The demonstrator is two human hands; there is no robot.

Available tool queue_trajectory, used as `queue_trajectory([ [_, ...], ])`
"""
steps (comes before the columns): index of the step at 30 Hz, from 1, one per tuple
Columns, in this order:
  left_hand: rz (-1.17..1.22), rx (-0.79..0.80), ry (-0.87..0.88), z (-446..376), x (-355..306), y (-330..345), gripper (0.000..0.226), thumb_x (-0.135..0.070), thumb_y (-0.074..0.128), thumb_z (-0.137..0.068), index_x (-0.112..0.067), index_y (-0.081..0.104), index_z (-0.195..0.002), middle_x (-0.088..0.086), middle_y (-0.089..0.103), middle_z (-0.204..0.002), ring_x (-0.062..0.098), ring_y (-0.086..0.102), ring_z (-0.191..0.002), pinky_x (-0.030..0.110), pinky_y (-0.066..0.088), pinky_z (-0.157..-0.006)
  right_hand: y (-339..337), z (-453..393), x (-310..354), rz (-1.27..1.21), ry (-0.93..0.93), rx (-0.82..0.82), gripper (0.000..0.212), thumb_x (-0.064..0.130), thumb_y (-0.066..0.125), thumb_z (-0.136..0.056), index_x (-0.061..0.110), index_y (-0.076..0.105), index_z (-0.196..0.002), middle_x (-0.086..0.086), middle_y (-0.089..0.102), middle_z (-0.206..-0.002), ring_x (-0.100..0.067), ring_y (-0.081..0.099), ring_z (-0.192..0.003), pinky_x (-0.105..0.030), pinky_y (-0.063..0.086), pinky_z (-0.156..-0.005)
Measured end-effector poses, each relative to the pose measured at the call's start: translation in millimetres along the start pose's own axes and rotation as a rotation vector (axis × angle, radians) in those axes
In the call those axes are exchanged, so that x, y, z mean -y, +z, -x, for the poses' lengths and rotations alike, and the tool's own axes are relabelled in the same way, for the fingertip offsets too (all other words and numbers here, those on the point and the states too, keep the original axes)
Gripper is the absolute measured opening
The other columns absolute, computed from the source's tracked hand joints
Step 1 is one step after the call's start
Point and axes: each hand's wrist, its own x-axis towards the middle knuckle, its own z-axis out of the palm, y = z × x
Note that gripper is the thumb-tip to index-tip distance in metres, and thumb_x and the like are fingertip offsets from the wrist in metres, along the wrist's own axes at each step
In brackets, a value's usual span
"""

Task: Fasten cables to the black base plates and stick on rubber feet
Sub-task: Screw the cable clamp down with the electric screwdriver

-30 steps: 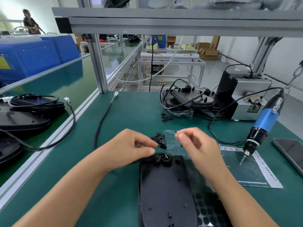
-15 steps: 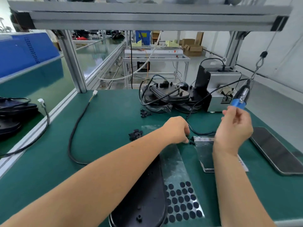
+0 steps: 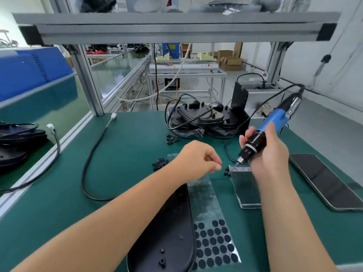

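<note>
A black base plate (image 3: 167,232) lies near the front edge, partly under my left forearm. Right of it is a clear sheet of round black rubber feet (image 3: 213,245). A loose black cable (image 3: 88,163) curves across the mat to the left. My left hand (image 3: 198,158) hovers above the plate's far end with its fingers curled and thumb against the fingertips; nothing shows between them. My right hand (image 3: 273,154) grips a blue and black electric screwdriver (image 3: 255,142), whose tip points down at some small black screws (image 3: 226,171).
Small black clips lie in two piles (image 3: 160,163) (image 3: 171,139). A stack of base plates with cables (image 3: 200,118) stands at the back, beside a metal box (image 3: 255,99). A clear bag (image 3: 245,187) and a phone (image 3: 324,181) lie right. More plates (image 3: 15,142) sit on the left bench.
My right hand has taken hold of the hanging screwdriver and pulled it down towards the screws. My left hand crossed right from the plate's far end and drew back slightly, curled.
</note>
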Motion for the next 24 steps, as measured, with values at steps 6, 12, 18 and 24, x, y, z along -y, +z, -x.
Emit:
queue_trajectory([
  [6,0.148,-0.134,0.002,60.9,11.4,-30.0,0.009,-0.015,0.077,-0.079,-0.022,0.072,-0.078,-0.002,0.073,-0.07,0.011,0.069,-0.067,0.018,0.055,-0.071,48.8,57.2,1.6,-0.066,-0.15,0.327,0.013,0.027,0.049,-0.1,0.016,0.052,-0.107,-0.004,0.064,-0.08,-0.014,0.058,-0.065,-0.03,0.052,-0.062],
  [12,0.3,-0.214,-0.005,89.9,18.1,-40.5,0.01,-0.014,0.077,-0.079,-0.022,0.072,-0.076,-0.001,0.071,-0.067,0.007,0.065,-0.061,0.014,0.049,-0.062,71.6,92.2,-11.2,0.013,-0.187,0.448,0.015,0.032,0.047,-0.099,0.02,0.053,-0.105,-0.003,0.062,-0.084,-0.016,0.058,-0.069,-0.032,0.051,-0.066],
  [18,0.377,-0.266,-0.056,106.4,26.4,-41.8,0.01,-0.011,0.074,-0.082,-0.02,0.071,-0.079,-0.002,0.073,-0.07,0.005,0.065,-0.061,0.011,0.047,-0.061,76.0,100.0,-23.0,0.01,-0.11,0.432,0.034,0.042,0.044,-0.098,0.014,0.054,-0.115,-0.006,0.063,-0.088,-0.018,0.061,-0.073,-0.038,0.054,-0.074],
  [24,0.394,-0.292,-0.078,115.3,30.9,-44.2,0.012,-0.009,0.071,-0.083,-0.021,0.071,-0.079,0.0,0.074,-0.074,0.006,0.065,-0.063,0.017,0.052,-0.066,80.3,104.1,-26.1,0.001,-0.08,0.448,0.029,0.032,0.04,-0.103,0.008,0.05,-0.116,-0.011,0.062,-0.093,-0.024,0.067,-0.086,-0.055,0.053,-0.09],
])
